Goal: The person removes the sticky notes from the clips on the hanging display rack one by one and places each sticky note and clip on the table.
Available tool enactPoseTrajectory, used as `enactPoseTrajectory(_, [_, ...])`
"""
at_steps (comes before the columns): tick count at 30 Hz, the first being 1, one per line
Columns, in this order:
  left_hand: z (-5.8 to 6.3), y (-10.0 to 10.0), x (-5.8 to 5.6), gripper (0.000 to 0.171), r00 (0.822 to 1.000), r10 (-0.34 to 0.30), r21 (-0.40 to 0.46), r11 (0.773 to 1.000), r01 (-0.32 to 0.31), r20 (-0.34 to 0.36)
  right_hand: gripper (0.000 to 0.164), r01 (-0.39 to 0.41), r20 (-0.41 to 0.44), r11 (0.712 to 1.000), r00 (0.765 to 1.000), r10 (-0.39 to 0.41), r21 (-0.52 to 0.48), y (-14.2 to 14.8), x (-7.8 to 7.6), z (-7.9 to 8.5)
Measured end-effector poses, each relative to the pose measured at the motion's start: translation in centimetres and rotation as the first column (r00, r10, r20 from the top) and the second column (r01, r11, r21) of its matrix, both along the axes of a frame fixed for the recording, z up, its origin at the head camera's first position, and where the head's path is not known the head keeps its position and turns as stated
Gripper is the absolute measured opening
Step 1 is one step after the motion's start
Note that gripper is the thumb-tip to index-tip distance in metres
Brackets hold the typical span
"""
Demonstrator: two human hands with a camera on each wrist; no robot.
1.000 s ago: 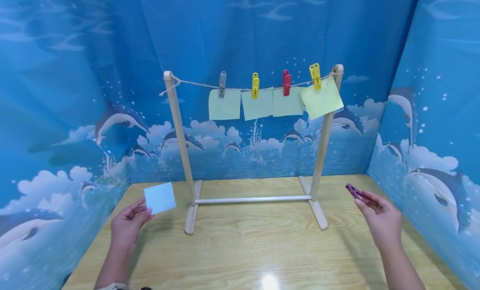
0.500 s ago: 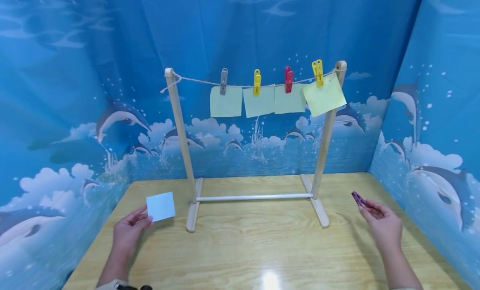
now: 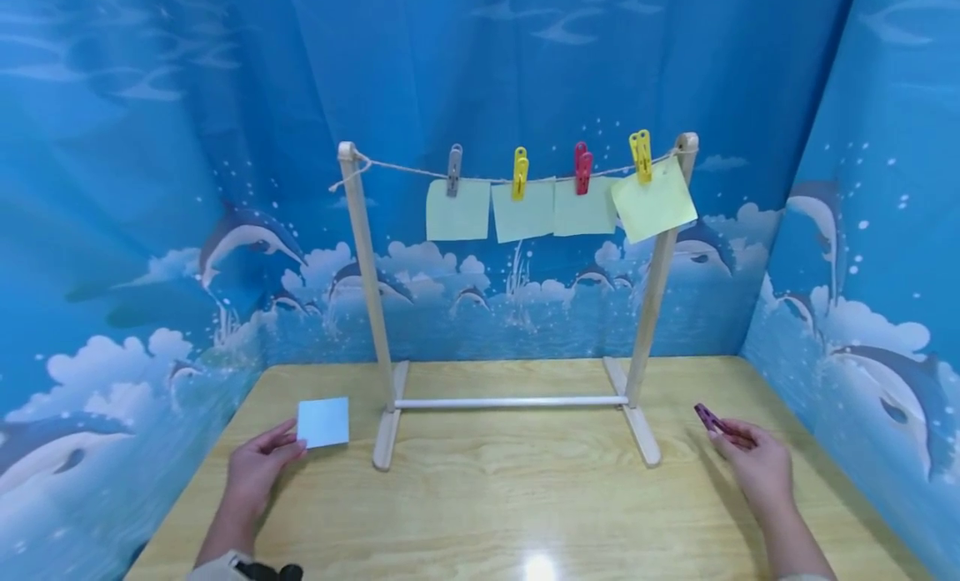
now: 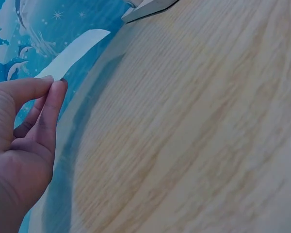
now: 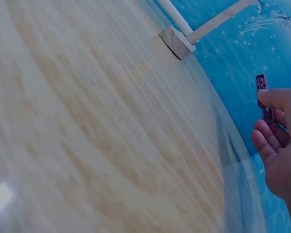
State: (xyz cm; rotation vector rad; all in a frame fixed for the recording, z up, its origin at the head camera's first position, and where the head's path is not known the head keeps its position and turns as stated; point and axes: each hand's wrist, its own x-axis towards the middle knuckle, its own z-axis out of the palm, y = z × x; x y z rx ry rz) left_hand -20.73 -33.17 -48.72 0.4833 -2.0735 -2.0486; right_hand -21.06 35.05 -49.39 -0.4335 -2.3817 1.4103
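Observation:
My left hand (image 3: 257, 462) pinches a pale blue square of paper (image 3: 323, 422) by its near left corner, over the table's left side. In the left wrist view the paper (image 4: 77, 51) is seen nearly edge-on between thumb and fingertips. On the right, my right hand (image 3: 759, 464) holds a dark purple clothespin (image 3: 708, 418) between thumb and fingers, its far end pointing up and left. The right wrist view shows the clothespin (image 5: 262, 92) with the thumb laid across it. Both hands are raised above the tabletop, well apart, outside the stand's feet.
A wooden stand (image 3: 367, 272) carries a string (image 3: 405, 169) between two posts. Several pale green papers (image 3: 458, 211) hang there under a grey clothespin (image 3: 454, 171), yellow ones and a red clothespin (image 3: 583, 171). A white crossbar (image 3: 510, 403) joins the feet low over the wooden table (image 3: 465, 506).
The blue paper has come down a little and turned straighter in my left hand. My right hand, still holding the clothespin, has sunk slightly. The head view has shifted a bit.

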Motion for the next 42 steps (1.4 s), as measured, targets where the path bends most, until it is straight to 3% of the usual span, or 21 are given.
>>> enactPoseTrajectory(9, [0.0, 0.2, -1.0, 0.06, 0.997, -0.019, -0.113, 0.993, 0.027, 0.07, 0.048, -0.017, 0.042, 0.997, 0.999, 0.014, 0.074, -0.2, -0.4, -0.3])
enactPoseTrajectory(22, [0.1, 0.9, -1.7, 0.055, 0.993, -0.041, -0.226, 0.972, 0.065, 0.108, 0.047, -0.041, 0.081, 0.991, 0.996, 0.031, 0.126, -0.1, -1.5, -0.3])
enactPoseTrajectory(30, [-0.1, 0.5, -1.8, 0.053, 0.987, -0.008, -0.389, 0.919, 0.071, 0.162, 0.046, -0.049, 0.088, 0.979, 0.996, 0.033, 0.195, 0.1, -1.4, -1.0])
enactPoseTrajectory(42, [-0.2, 0.7, -1.1, 0.048, 0.992, 0.01, -0.504, 0.862, 0.054, 0.125, 0.04, -0.044, 0.067, 0.929, 0.998, 0.021, 0.367, 0.5, -1.4, -1.9])
